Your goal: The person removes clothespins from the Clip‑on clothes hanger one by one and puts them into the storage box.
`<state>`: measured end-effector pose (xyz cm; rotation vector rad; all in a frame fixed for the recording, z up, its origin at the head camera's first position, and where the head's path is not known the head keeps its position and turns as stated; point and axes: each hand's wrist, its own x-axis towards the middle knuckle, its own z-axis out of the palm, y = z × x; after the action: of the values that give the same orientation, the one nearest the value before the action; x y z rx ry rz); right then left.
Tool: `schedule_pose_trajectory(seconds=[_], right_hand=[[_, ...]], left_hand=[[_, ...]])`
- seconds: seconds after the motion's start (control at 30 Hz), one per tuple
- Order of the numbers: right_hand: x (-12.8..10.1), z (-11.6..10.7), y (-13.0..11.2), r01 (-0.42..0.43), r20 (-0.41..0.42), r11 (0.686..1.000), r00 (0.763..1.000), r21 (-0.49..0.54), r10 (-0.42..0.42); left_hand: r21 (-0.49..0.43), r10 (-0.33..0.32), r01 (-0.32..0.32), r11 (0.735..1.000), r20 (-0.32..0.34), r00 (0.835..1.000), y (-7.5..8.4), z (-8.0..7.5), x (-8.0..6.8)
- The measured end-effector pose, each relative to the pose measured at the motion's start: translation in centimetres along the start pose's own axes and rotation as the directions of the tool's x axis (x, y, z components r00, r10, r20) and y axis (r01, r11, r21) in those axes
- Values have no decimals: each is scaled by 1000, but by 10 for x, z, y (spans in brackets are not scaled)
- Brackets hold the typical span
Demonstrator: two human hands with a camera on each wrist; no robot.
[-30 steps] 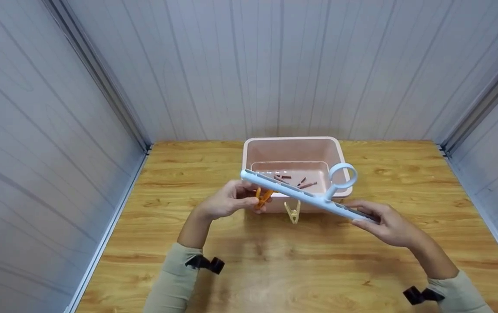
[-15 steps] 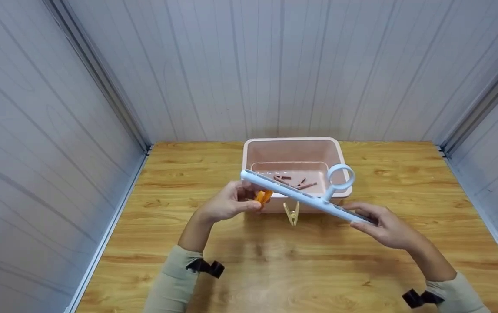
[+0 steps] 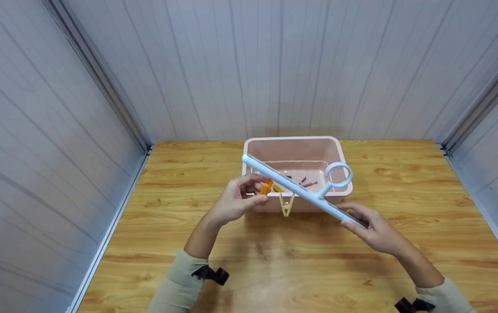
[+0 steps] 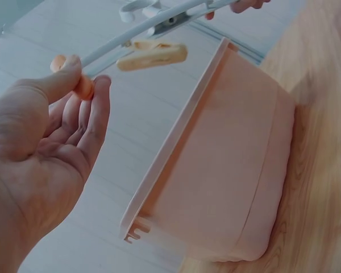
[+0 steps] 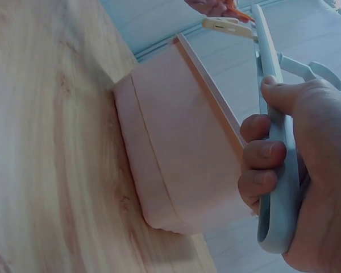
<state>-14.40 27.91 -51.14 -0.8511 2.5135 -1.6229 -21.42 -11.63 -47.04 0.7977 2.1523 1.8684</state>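
Observation:
A pale blue clip hanger [image 3: 318, 201] with a ring-shaped hook slants over the front of a pink plastic basin [image 3: 292, 138], its left end higher. My right hand [image 3: 375, 228] grips the hanger's lower right end, fingers curled round the bar in the right wrist view. Near the other end, my left hand [image 3: 234, 200] pinches an orange clothespin [image 3: 266, 187] between thumb and fingers, right at the bar. A cream clothespin [image 4: 153, 57] hangs from the hanger, to the right of the orange one. Between these two shows a small bright yellow piece [image 3: 278, 189].
The basin stands on a wood-grain table [image 3: 179, 169] near its back edge. Several small dark reddish strips [image 3: 309, 184] show on the basin's floor. Pale panel walls [image 3: 275, 65] enclose the table at the back and both sides.
The hanger's left end has risen, so the bar tilts more steeply. My left hand has moved up and slightly right with the orange clothespin. The right hand has shifted slightly left; the yellow piece has come into view.

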Motion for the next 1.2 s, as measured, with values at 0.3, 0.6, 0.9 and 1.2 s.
schedule_pose_trajectory(seconds=[0.3, 0.6, 0.9, 1.2], right_hand=[[1, 19, 1, -8, -83, 1000, 997, -5, 8], [2, 29, 3, 13, -104, 999, 994, 35, -9], [2, 36, 6, 33, -65, 993, 998, 116, -25], [0, 41, 7, 44, -95, 991, 995, 126, -32]], left_hand=[[25, 64, -62, 998, -99, 993, 3, 8, 1], [139, 117, -98, 985, -135, 984, 6, 9, -1], [198, 210, -174, 965, -182, 960, 9, 4, 0], [166, 163, -136, 977, -167, 972, 14, 5, 0]])
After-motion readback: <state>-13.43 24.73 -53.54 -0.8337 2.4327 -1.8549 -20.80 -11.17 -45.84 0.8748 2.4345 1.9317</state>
